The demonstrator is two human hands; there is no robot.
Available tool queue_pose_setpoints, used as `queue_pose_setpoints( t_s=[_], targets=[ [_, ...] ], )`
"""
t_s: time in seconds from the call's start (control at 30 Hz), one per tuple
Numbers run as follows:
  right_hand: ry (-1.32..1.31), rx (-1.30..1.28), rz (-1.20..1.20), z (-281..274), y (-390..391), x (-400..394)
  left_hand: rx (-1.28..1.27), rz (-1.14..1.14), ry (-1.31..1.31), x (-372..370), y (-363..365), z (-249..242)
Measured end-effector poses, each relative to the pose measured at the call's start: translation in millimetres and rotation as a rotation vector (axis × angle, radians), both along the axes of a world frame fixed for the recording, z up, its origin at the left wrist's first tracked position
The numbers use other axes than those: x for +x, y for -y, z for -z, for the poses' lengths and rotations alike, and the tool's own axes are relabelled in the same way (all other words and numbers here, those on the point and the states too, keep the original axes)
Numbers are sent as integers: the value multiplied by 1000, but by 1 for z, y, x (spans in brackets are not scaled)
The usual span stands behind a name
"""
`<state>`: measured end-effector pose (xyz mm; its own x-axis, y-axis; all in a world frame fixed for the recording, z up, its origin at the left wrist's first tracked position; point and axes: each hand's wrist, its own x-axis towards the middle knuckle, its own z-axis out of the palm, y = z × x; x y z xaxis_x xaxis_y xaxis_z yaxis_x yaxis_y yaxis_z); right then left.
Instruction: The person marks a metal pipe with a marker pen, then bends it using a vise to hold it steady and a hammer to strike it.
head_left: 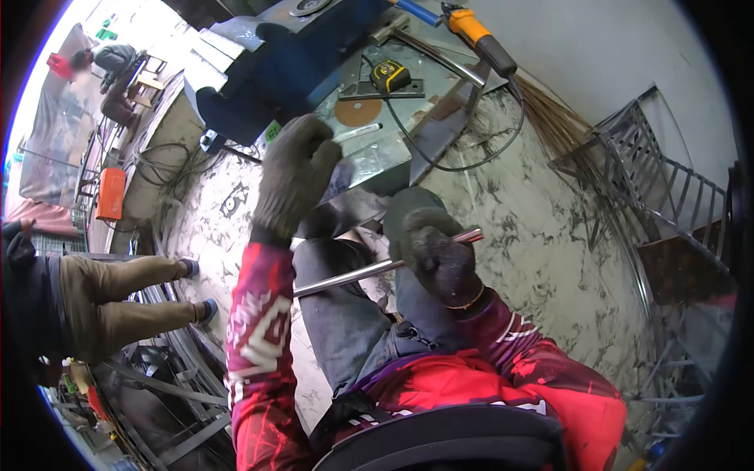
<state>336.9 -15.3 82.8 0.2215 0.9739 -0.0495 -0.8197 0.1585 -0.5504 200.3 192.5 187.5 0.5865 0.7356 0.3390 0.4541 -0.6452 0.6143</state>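
Observation:
My right hand, in a dark glove, is closed around a shiny metal tube. The tube lies slanted across my thighs, and one end sticks out past my fist. My left hand, in a grey glove, is raised at the near left corner of the metal worktable, its fingers curled in. Whatever it may hold is hidden. Just beyond it stands a big blue metal body, like a bench vise. On the tabletop are a marker pen, a brown cutting disc and a tape measure.
An orange angle grinder lies at the table's far right, its black cord looping to the floor. A hammer is nearby. Metal grilles lean at right. A person stands left; another sits farther off.

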Motion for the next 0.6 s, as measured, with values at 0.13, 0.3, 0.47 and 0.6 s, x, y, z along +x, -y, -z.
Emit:
queue_pose_setpoints(
  t_s=[0.13, 0.3, 0.47, 0.6],
  targets=[
    [-78, 152, 57, -1, 3, 17, -160, -57, -133, 28, -71, 58],
    [-123, 143, 121, 2, 19, 60, 210, -293, -320, 22, -80, 50],
    [-175, 55, 257, 7, 29, 89, 107, -168, 55, -88, 6, 0],
    [-141, 58, 296, 6, 26, 93, -556, -431, 148, -208, 145, 43]
  ],
)
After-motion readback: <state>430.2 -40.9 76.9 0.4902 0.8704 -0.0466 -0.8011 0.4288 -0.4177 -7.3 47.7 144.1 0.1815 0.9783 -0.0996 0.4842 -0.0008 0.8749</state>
